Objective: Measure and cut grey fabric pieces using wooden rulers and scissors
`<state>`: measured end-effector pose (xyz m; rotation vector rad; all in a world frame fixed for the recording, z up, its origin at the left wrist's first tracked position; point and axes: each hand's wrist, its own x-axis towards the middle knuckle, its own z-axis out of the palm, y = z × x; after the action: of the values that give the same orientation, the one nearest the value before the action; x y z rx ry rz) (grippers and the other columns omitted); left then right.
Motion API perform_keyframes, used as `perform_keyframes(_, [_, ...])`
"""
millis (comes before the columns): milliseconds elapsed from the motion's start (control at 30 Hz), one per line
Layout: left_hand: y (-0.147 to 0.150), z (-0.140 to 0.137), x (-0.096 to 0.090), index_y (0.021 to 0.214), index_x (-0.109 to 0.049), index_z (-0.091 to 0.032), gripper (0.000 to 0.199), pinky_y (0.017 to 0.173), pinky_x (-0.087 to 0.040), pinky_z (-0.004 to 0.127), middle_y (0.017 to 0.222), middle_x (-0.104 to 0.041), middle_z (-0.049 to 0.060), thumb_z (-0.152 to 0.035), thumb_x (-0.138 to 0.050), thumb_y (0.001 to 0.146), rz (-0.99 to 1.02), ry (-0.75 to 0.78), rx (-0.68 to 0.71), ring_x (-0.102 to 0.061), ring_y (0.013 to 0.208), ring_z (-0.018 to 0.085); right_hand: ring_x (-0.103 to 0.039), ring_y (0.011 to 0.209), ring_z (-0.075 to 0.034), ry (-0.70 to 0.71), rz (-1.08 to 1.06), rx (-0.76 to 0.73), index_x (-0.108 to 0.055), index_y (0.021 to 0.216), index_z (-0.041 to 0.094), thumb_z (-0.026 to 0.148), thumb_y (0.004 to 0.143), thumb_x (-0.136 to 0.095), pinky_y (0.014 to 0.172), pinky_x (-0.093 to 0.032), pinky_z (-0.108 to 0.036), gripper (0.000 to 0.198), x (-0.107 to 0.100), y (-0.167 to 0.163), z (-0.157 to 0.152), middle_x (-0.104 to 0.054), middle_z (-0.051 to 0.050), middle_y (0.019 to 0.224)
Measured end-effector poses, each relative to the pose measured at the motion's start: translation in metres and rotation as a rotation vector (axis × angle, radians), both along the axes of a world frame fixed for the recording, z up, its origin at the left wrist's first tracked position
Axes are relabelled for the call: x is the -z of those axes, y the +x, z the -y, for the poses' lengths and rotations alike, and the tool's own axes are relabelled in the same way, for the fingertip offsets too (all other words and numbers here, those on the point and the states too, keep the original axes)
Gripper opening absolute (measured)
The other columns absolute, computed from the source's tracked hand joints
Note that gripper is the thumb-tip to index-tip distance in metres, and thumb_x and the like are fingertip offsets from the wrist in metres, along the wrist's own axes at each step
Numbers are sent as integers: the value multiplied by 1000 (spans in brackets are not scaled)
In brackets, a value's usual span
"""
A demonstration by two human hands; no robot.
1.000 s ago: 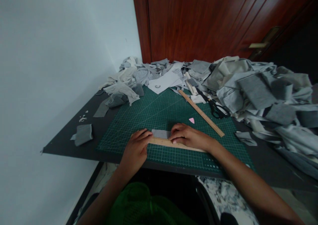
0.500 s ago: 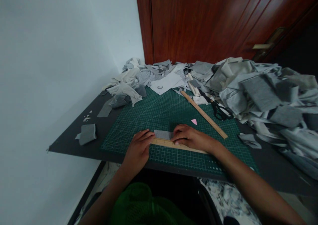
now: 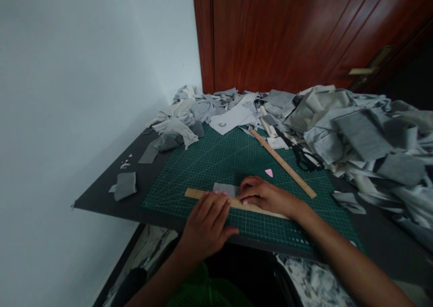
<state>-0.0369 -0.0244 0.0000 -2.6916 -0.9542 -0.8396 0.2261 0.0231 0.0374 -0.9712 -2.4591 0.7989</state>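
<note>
A wooden ruler [image 3: 194,193] lies across a small grey cloth piece [image 3: 226,188] on the green cutting mat [image 3: 219,162]. My left hand [image 3: 208,221] rests flat on the ruler, fingers stretched out and thumb apart. At the cloth's right end, my right hand [image 3: 262,193] has its fingers curled and pressed together against the ruler's upper edge. Anything between those fingertips is too small to make out. Beyond this hand lies a pink chalk-like triangle [image 3: 269,173].
A second wooden ruler [image 3: 284,163] slants beside black-handled scissors [image 3: 304,159]. Heaped grey and white cloth scraps [image 3: 358,135] cover the table's right side and back. Folded grey cloth [image 3: 125,186] lies on the dark table [image 3: 101,192] at left. White paper [image 3: 232,119] sits at the back.
My left hand has moved right and nearer to me, from the ruler's left end onto its middle, and its thumb has spread out. My right hand keeps nearly the same place on the ruler.
</note>
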Motion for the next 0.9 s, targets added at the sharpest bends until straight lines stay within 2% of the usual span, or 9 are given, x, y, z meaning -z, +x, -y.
perform_keyframes(33, [6, 6, 4, 139, -57, -10, 76, 120, -36, 50, 140, -63, 18, -71, -49, 94, -7, -8, 14, -51, 138, 36, -62, 107, -21, -7, 0, 6, -78, 108, 24, 22, 100, -64, 99, -46, -36, 17, 0, 0, 0, -66, -7, 107])
perform_keyframes(100, [17, 15, 14, 143, -54, -6, 103, 120, -35, 49, 144, -60, 22, -88, -41, 83, -34, -34, 9, -50, 139, 37, -62, 107, -21, -26, 7, 20, -78, 111, 24, 22, 100, -64, 98, -46, -35, 18, 1, 0, 1, -65, -7, 108])
perform_keyframes(200, [25, 20, 28, 146, -49, -1, 115, 121, -32, 51, 148, -55, 24, -93, -34, 79, -86, -27, -33, -46, 142, 39, -61, 108, -21, -41, 22, 26, -77, 114, 26, 22, 100, -63, 97, -47, -35, 20, 3, 1, 1, -65, -6, 109])
perform_keyframes(400, [23, 19, 31, 146, -49, -1, 117, 123, -26, 50, 150, -54, 22, -95, -28, 80, -133, -12, -56, -43, 145, 38, -61, 108, -21, -35, 12, 10, -77, 116, 27, 23, 100, -62, 98, -47, -35, 21, 4, 0, 0, -64, -6, 109])
perform_keyframes(633, [25, 21, 33, 148, -47, -3, 117, 124, -23, 49, 151, -53, 21, -95, -32, 78, -81, -44, -63, -41, 147, 37, -61, 110, -21, -38, 11, 18, -77, 116, 27, 21, 99, -63, 99, -46, -34, 22, 3, 0, 1, -64, -6, 110])
perform_keyframes(900, [23, 19, 25, 145, -50, -1, 112, 122, -27, 51, 148, -55, 24, -92, -37, 81, -141, -60, -40, -45, 143, 38, -65, 109, -21, -2, 16, 15, -76, 117, 27, 24, 100, -63, 98, -50, -35, 22, 2, 0, 2, -68, -6, 111])
